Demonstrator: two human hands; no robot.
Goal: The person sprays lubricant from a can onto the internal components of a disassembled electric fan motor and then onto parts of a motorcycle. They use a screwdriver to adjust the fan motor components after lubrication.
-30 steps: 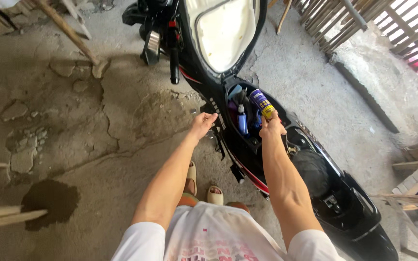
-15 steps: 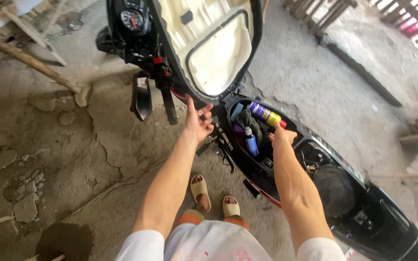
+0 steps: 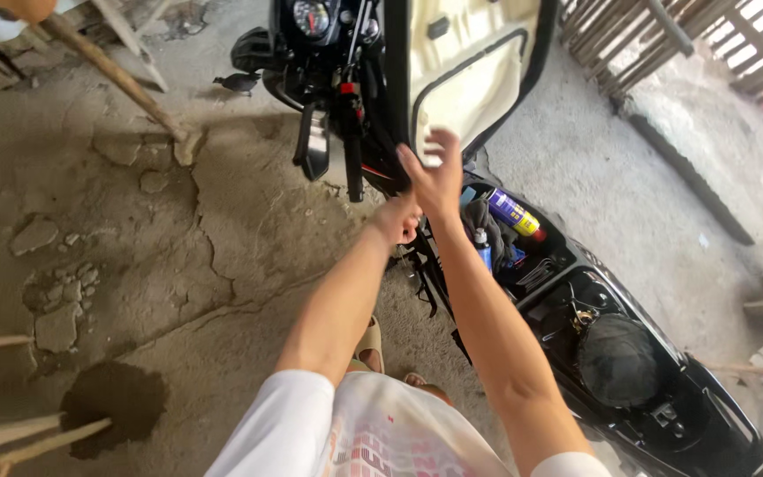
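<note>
A black scooter (image 3: pixel 629 389) stands with its seat (image 3: pixel 474 75) raised, cream underside facing me. My right hand (image 3: pixel 434 177) is lifted with fingers spread, reaching toward the seat's lower edge and holding nothing. My left hand (image 3: pixel 396 219) sits just below it near the front rim of the under-seat compartment (image 3: pixel 558 256), partly hidden behind my right wrist. Inside the compartment lie a blue and yellow spray can (image 3: pixel 516 214) with a red cap, a small blue bottle (image 3: pixel 484 247) and a dark cloth (image 3: pixel 486 219).
Cracked concrete floor with a dark wet patch (image 3: pixel 112 402) at lower left. Wooden poles (image 3: pixel 117 75) lean at upper left, wooden slats (image 3: pixel 638 35) at upper right. The handlebar and mirror (image 3: pixel 315 146) jut out left of my hands. My sandalled foot (image 3: pixel 368 340) is below.
My right hand let go of the spray can, which now lies in the compartment, and rose toward the raised seat. My left hand shifted right, close under the right wrist.
</note>
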